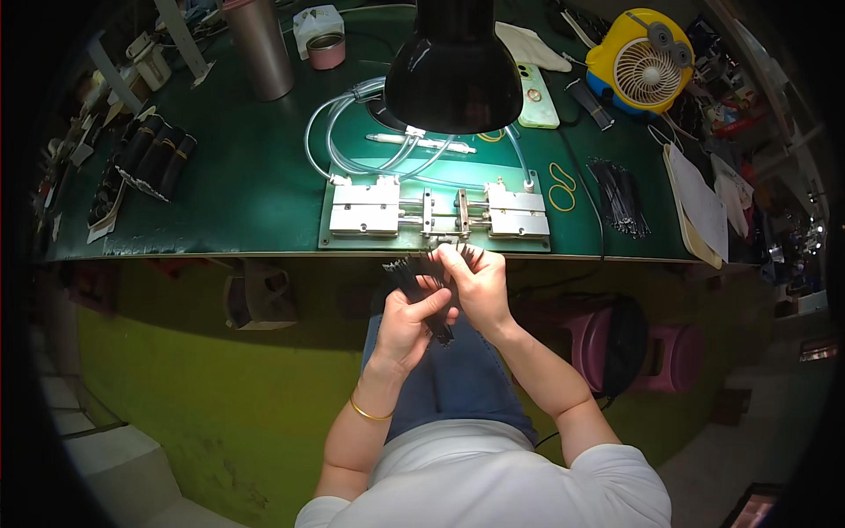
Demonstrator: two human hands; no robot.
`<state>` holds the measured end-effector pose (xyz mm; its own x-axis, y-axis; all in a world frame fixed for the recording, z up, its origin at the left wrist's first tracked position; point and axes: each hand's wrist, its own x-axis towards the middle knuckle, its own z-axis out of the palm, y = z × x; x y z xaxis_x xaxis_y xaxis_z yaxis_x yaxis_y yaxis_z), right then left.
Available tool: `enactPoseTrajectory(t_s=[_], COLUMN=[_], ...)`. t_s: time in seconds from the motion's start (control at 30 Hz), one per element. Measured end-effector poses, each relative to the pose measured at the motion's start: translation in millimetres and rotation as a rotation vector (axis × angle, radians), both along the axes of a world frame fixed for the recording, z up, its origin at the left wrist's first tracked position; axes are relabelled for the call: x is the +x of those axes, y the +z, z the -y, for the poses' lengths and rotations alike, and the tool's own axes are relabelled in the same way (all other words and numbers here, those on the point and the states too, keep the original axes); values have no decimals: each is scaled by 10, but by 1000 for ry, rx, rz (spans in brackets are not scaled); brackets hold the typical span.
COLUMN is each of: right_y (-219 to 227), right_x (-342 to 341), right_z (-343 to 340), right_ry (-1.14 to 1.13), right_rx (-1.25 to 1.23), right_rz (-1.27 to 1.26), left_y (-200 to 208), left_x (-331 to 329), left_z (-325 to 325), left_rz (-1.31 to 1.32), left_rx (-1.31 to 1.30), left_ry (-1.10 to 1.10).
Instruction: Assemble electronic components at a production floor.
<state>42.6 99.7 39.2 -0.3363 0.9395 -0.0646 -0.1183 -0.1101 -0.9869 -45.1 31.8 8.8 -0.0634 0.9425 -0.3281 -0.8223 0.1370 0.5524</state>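
Just off the table's front edge, my left hand (412,324) is closed around a bundle of thin black wires (407,275), its thumb lying across them. My right hand (478,286) is pinched close beside it, with black strands showing at its fingertips. Exactly how many strands it grips is hidden by the fingers. Right beyond the fingertips is a metal fixture (444,211), with a silver block (364,209) on its left and another silver block (518,214) on its right. Clear air tubes (327,132) run to these blocks.
A black lamp (453,79) hangs over the fixture. Behind it lie a white pen (422,143) and a phone (536,97). To the right are yellow rubber bands (562,187), a pile of black wires (619,195) and a yellow fan (647,66). Black rolled bundles (157,158) lie left.
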Motion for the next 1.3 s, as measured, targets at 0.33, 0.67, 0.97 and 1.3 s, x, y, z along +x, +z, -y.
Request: enactPoseTrajectory(t_s=[0.33, 0.67, 0.97, 1.3], right_y=[-125, -24, -11, -59], right_x=[14, -4, 25, -2], right_z=[-60, -46, -31, -63], right_ry=[-48, -53, 13, -26], right_rx=[32, -71, -83, -59], right_rz=[30, 11, -12, 11], left_y=[10, 25, -12, -24], left_x=[10, -4, -5, 5], left_z=[-24, -33, -22, -31], left_rz=[-12, 0, 27, 8], left_rx=[-25, -18, 9, -9], left_ry=[5, -6, -36, -7])
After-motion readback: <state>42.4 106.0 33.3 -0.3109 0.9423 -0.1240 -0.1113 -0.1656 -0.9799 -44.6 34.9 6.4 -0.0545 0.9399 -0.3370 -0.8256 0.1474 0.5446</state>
